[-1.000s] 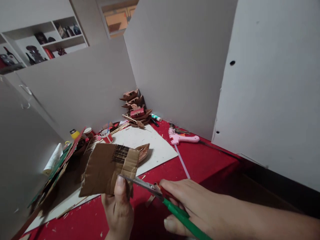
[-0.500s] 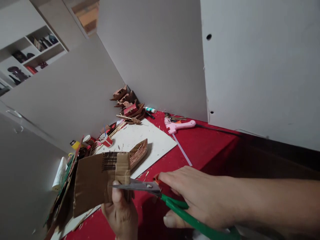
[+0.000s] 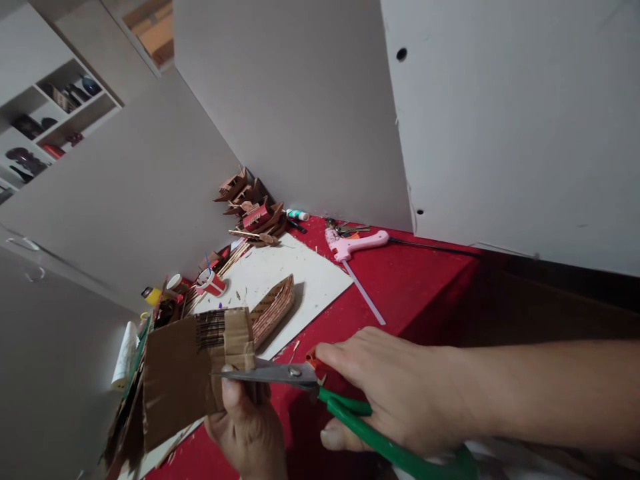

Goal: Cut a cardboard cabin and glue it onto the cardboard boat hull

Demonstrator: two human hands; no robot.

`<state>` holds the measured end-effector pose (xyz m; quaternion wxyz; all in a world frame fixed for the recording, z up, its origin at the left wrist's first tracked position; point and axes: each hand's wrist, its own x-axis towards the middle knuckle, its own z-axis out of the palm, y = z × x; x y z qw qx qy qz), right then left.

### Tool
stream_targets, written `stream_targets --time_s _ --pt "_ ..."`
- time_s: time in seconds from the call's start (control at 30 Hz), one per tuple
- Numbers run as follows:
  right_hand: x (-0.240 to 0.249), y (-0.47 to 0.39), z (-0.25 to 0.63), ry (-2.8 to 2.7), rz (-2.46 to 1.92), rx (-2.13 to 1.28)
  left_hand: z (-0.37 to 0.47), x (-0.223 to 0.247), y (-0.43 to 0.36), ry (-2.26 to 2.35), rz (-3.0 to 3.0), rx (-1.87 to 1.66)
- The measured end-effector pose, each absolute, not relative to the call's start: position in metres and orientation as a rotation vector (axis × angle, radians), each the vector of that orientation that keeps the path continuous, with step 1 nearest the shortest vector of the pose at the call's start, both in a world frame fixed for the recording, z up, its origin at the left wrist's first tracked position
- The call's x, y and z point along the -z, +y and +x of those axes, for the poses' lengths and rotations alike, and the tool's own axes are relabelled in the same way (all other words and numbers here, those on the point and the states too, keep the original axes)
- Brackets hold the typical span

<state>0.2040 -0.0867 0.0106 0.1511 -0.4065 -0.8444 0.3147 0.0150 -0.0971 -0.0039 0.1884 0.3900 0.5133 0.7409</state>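
My left hand (image 3: 253,427) grips a brown piece of cardboard (image 3: 173,380) by its lower right part, thumb in front. Near its upper right the cardboard has a ribbed strip with the corrugation bare. My right hand (image 3: 395,393) is closed on green-handled scissors (image 3: 295,372), whose joint area is wrapped in something orange-red. The blades lie across the right part of the cardboard, just above my left thumb. Behind the cardboard a small brown model boat (image 3: 275,310) rests on a white board (image 3: 320,273).
A pink glue gun (image 3: 357,244) with a glue stick lies on the red table (image 3: 400,287). Several model boats (image 3: 255,210) are stacked at the back corner. A red-and-white cup (image 3: 214,283), a yellow bottle (image 3: 151,295) and a white roll (image 3: 125,353) stand at the left.
The cardboard and my left hand have shifted slightly relative to the scissors, and the cardboard sits a little farther left. The camera view has tilted slightly.
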Motion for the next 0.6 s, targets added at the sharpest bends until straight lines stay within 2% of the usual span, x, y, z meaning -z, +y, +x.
stream_targets --time_s 0.1,0.23,0.47,0.6 --pt "-0.009 -0.086 0.204 -2.407 -1.158 -0.884 0.019 0.004 -0.097 1.517 1.111 -2.092" --pt "-0.007 -0.086 0.204 -2.384 -1.141 -0.884 0.029 0.0 -0.096 1.339 0.941 -2.111" --pt "-0.003 -0.085 0.207 -2.383 -1.117 -0.861 0.032 0.001 -0.094 1.32 0.867 -2.125" --pt "-0.003 -0.084 0.207 -2.374 -1.139 -0.892 0.024 0.009 -0.094 1.377 1.055 -2.044"
